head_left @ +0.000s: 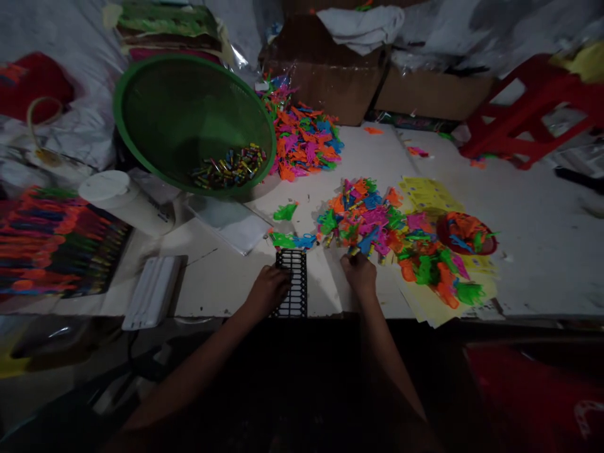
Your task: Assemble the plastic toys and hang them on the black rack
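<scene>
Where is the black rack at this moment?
In the head view, the black rack is just left of centre, at the front edge of the table, partly under the left hand, with a blue piece beyond its far end.

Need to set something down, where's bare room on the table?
The widest bare table lies right of the red bowl, before the red stool; a narrow strip separates black rack and right hand. Crowded: the colourful plastic piles.
</scene>
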`<move>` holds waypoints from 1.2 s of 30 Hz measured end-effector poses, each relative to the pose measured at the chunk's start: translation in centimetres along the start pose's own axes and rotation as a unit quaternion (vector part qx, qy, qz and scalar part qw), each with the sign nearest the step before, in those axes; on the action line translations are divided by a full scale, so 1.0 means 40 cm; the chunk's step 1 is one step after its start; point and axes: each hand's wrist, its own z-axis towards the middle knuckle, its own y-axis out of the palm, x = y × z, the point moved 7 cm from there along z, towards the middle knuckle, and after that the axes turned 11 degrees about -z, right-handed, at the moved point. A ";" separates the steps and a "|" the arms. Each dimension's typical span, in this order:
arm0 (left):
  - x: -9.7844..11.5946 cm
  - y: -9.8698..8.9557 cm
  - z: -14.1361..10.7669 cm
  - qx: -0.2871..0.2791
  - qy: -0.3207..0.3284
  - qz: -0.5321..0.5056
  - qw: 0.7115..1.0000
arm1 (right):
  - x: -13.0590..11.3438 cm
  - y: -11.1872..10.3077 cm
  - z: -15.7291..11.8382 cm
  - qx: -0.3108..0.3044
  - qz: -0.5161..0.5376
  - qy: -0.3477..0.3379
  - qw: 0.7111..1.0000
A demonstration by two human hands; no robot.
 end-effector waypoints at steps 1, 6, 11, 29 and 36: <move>0.003 -0.011 0.007 0.010 -0.016 -0.028 0.999 | 0.001 -0.015 -0.014 0.005 0.033 -0.010 0.999; 0.055 -0.008 0.036 0.069 -0.122 -0.248 0.959 | -0.098 -0.058 -0.138 -0.106 0.210 -0.184 0.954; 0.106 0.014 0.043 0.064 -0.087 -0.319 0.942 | -0.177 -0.081 -0.225 -0.192 0.160 -0.328 0.911; -0.092 -0.134 -0.019 0.260 -0.135 -0.132 0.947 | -0.148 0.096 -0.090 -0.067 0.305 -0.135 0.940; -0.111 -0.114 0.008 0.247 -0.143 -0.092 0.954 | -0.177 0.123 -0.090 -0.097 0.182 -0.084 0.975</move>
